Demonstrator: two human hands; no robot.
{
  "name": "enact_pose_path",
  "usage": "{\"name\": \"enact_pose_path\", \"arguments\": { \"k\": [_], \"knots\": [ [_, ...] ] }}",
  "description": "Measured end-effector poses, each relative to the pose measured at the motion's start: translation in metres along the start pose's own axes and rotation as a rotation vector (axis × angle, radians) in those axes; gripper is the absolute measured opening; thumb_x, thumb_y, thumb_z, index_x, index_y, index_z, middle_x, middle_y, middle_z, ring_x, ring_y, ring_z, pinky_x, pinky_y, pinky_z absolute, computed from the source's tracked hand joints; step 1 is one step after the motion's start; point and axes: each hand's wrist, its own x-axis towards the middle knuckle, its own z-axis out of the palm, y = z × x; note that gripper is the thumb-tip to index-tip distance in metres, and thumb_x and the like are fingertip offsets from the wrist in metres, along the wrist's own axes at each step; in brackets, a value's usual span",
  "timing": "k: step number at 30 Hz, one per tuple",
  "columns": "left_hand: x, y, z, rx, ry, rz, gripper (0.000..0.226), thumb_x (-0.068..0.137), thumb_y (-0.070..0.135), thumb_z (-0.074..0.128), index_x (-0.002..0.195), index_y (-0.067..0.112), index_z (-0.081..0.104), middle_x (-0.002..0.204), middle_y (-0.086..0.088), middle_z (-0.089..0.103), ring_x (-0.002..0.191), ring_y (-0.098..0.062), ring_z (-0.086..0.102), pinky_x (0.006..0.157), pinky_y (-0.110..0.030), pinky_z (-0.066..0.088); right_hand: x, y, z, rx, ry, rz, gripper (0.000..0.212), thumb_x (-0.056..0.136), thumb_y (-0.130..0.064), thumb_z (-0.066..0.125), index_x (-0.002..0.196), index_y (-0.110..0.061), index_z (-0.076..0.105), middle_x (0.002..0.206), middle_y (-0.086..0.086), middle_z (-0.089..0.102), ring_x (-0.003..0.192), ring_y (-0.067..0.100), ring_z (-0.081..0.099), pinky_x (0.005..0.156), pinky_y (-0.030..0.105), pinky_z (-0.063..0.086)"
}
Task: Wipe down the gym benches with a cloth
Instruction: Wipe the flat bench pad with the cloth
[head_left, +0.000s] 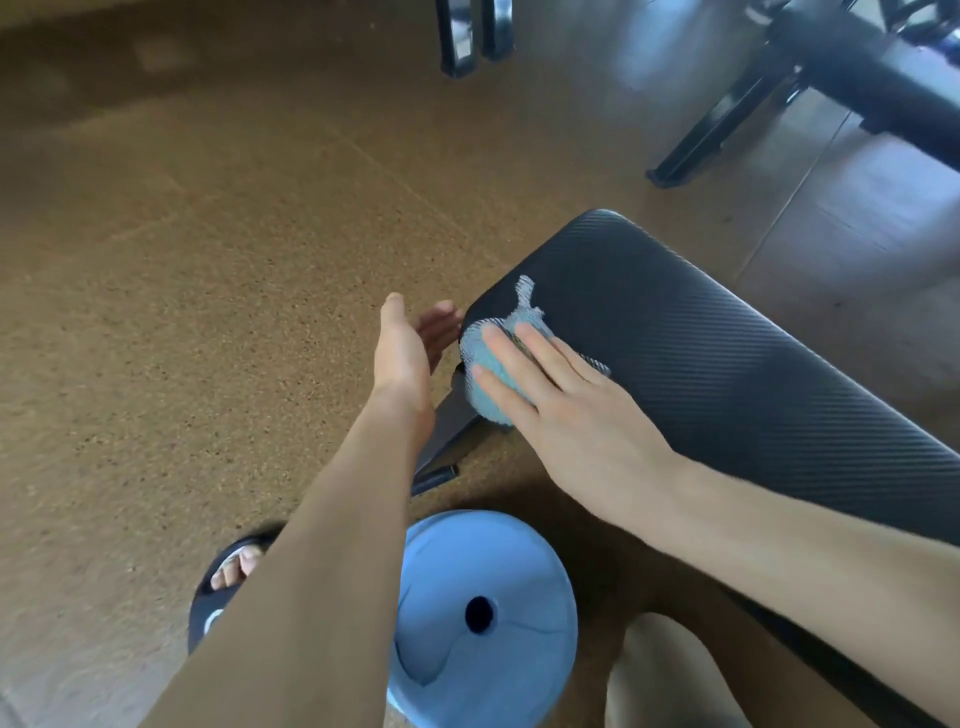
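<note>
Black ribbed vinyl covers the pad of the gym bench (727, 374), which runs from the middle of the view toward the lower right, where it is cut off by the edge and partly hidden under the right forearm. The cloth (493, 364), pale blue with a grey mesh layer, lies bunched at the near left corner of the pad and hangs a little over its edge; a thin tail of it points up across the vinyl. The right hand (566, 410) lies flat on the cloth, its fingers (506, 358) straight and slightly apart, pressing it to the pad; the thumb is hidden. The left hand (408, 348) hovers just beside the bench corner, palm turned toward it, fingers relaxed and apart, holding nothing; whether the fingertips touch the pad cannot be told. Under the corner a dark frame leg (447, 441) shows only in part. On the brown speckled floor (208, 260) lies a light blue weight plate (488, 613), partly covered by the left forearm. A foot in a dark sandal (223, 582) peeks out at lower left. Blurred black equipment (841, 67) fills the upper right
</note>
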Motion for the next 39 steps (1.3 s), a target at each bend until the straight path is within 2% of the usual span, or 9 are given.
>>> {"name": "enact_pose_path", "arguments": {
  "k": [4, 7, 9, 13, 16, 20, 29, 34, 39],
  "knots": [
    [-0.001, -0.002, 0.004, -0.014, -0.026, -0.045, 0.066, 0.104, 0.061, 0.025, 0.120, 0.020, 0.074, 0.115, -0.003, 0.077, 0.113, -0.019, 0.069, 0.111, -0.043, 0.047, 0.060, 0.003, -0.002, 0.078, -0.013, 0.009, 0.061, 0.096, -0.010, 0.035, 0.156, -0.005, 0.035, 0.165, 0.023, 0.026, 0.154, 0.041, 0.020, 0.127, 0.049, 0.015],
    [-0.002, -0.008, 0.009, -0.026, -0.007, -0.038, 0.070, 0.100, 0.066, 0.023, 0.120, 0.021, 0.072, 0.114, -0.004, 0.077, 0.113, -0.021, 0.069, 0.109, -0.046, 0.048, 0.098, 0.010, -0.005, 0.228, 0.035, 0.061, 0.033, 0.102, -0.021, 0.044, 0.117, -0.004, 0.068, 0.120, 0.017, 0.061, 0.122, 0.036, 0.053, 0.113, 0.044, 0.035],
    [-0.005, -0.014, 0.014, -0.001, 0.013, -0.036, 0.073, 0.096, 0.072, 0.025, 0.128, 0.021, 0.067, 0.119, -0.003, 0.074, 0.114, -0.019, 0.066, 0.108, -0.041, 0.048, 0.117, 0.020, -0.012, 0.279, -0.065, 0.143, 0.042, 0.106, -0.031, 0.033, 0.102, -0.011, 0.070, 0.100, 0.007, 0.056, 0.097, 0.025, 0.048, 0.099, 0.039, 0.035],
    [-0.009, -0.018, 0.031, -0.022, 0.088, -0.022, 0.054, 0.104, 0.062, 0.028, 0.121, 0.026, 0.064, 0.115, 0.001, 0.071, 0.099, -0.013, 0.065, 0.086, -0.032, 0.049, 0.135, 0.059, -0.004, 0.306, -0.096, 0.282, 0.051, 0.108, -0.033, 0.025, 0.082, -0.011, 0.063, 0.096, 0.007, 0.063, 0.094, 0.029, 0.054, 0.082, 0.036, 0.030],
    [-0.011, -0.017, 0.044, 0.029, 0.118, 0.017, 0.050, 0.103, 0.061, 0.029, 0.117, 0.031, 0.066, 0.118, 0.004, 0.069, 0.106, -0.015, 0.063, 0.095, -0.035, 0.048, 0.137, 0.093, 0.004, 0.281, -0.107, 0.313, 0.047, 0.110, -0.028, 0.022, 0.093, -0.012, 0.063, 0.101, 0.011, 0.059, 0.106, 0.034, 0.056, 0.081, 0.037, 0.029],
    [-0.013, -0.017, 0.053, 0.075, 0.200, 0.060, 0.044, 0.105, 0.049, 0.029, 0.093, 0.027, 0.065, 0.099, 0.004, 0.067, 0.093, -0.016, 0.062, 0.077, -0.033, 0.044, 0.137, 0.131, 0.014, 0.307, -0.105, 0.414, 0.045, 0.110, -0.022, 0.023, 0.126, -0.008, 0.062, 0.120, 0.017, 0.056, 0.113, 0.036, 0.053, 0.086, 0.040, 0.033],
    [-0.018, -0.018, 0.063, 0.068, 0.329, 0.092, 0.036, 0.097, 0.030, 0.037, 0.064, 0.023, 0.048, 0.068, 0.004, 0.048, 0.068, -0.019, 0.043, 0.068, -0.037, 0.038, 0.080, 0.195, 0.039, 0.580, -0.200, 0.858, 0.048, 0.111, -0.025, 0.019, 0.150, -0.008, 0.043, 0.137, 0.024, 0.056, 0.124, 0.041, 0.054, 0.102, 0.047, 0.043],
    [-0.024, -0.014, 0.067, 0.074, 0.341, 0.078, 0.031, 0.098, 0.025, 0.036, 0.068, 0.019, 0.040, 0.069, 0.003, 0.041, 0.064, -0.017, 0.034, 0.062, -0.034, 0.031, -0.025, 0.194, 0.045, 0.580, -0.252, 1.018, 0.055, 0.111, -0.037, 0.014, 0.127, -0.007, 0.057, 0.124, 0.023, 0.062, 0.110, 0.041, 0.057, 0.097, 0.048, 0.044],
    [-0.025, -0.013, 0.067, 0.055, 0.350, 0.067, 0.032, 0.099, 0.024, 0.035, 0.068, 0.019, 0.037, 0.069, 0.003, 0.040, 0.065, -0.018, 0.033, 0.065, -0.034, 0.031, -0.078, 0.184, 0.056, 0.556, -0.196, 1.171, 0.034, 0.108, -0.019, 0.025, 0.123, -0.002, 0.050, 0.120, 0.021, 0.059, 0.108, 0.042, 0.055, 0.091, 0.047, 0.045]
  ]
}}
